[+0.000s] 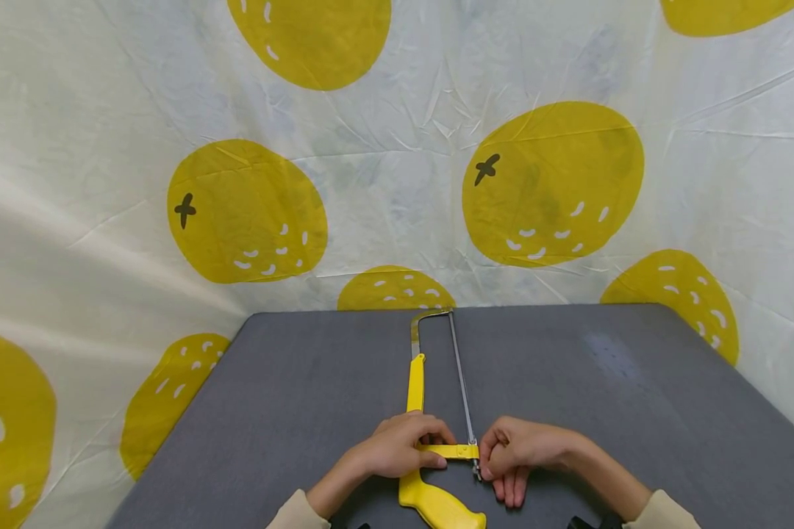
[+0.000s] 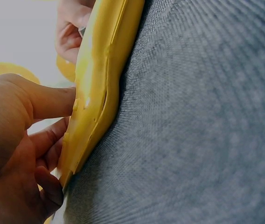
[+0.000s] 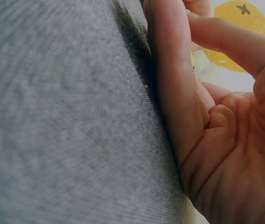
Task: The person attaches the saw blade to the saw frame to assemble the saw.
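Note:
A hacksaw [image 1: 415, 386] with a yellow handle and frame lies on the grey surface, its metal bow at the far end and its thin blade [image 1: 462, 375] running along the right side. My left hand [image 1: 400, 444] grips the yellow frame just above the handle [image 1: 440, 507], thumb on the near side of the crosspiece [image 1: 451, 451]. In the left wrist view the yellow handle [image 2: 97, 79] lies along the fabric. My right hand [image 1: 519, 452] pinches the small wing nut [image 1: 477, 470] at the blade's near end, its lower fingers resting on the surface. The fingertips partly hide the nut.
The grey fabric-covered table [image 1: 317, 367] extends around the saw to its far edge. Behind and beside it hangs a pale curtain [image 1: 397, 198] printed with yellow fruit shapes. Two dark objects show at the bottom edge near the sleeves.

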{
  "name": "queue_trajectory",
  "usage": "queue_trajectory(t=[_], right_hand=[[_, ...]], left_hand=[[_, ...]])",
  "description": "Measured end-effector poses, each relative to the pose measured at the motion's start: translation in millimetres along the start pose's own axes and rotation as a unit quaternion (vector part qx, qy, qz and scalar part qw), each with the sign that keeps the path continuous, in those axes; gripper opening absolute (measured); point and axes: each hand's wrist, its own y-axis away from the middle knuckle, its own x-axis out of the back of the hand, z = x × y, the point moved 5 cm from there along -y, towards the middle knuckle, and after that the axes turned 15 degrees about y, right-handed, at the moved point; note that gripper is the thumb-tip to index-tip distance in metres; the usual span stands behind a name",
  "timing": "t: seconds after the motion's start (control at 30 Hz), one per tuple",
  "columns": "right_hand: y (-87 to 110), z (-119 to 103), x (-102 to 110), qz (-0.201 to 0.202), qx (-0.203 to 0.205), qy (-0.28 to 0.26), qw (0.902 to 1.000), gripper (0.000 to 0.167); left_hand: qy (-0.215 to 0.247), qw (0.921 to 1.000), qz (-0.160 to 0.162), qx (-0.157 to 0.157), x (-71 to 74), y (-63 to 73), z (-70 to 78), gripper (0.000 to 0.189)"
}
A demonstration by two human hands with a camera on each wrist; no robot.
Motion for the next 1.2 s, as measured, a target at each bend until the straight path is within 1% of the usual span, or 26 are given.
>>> queue_trajectory(t=[0.13,0.4,0.73,1.2], right_hand=[[0.0,-0.4,0.1,0.001,0.001,0.006,1.0000,0.007],[-0.5,-2.3,-1.0,0.003,-0.005,0.009,0.9999,0.019],[-0.4,-3.6,-1.2,0.003,-0.009,-0.002,1.0000,0.019],[1.6,-5.2,0.5,0.014,-0.018,0.015,0.9996,0.022]], left_hand=[[0.002,1.0000,0.002,0.000,-0.2,-0.4,0.1,0.019],[0.005,1.0000,0.001,0.007,0.1,-0.7,-1.2,0.020],[0.007,0.9999,-0.001,0.008,0.4,-1.2,-1.7,0.020],[0.011,0.9999,0.001,0.006,1.5,-2.6,1.4,0.020]])
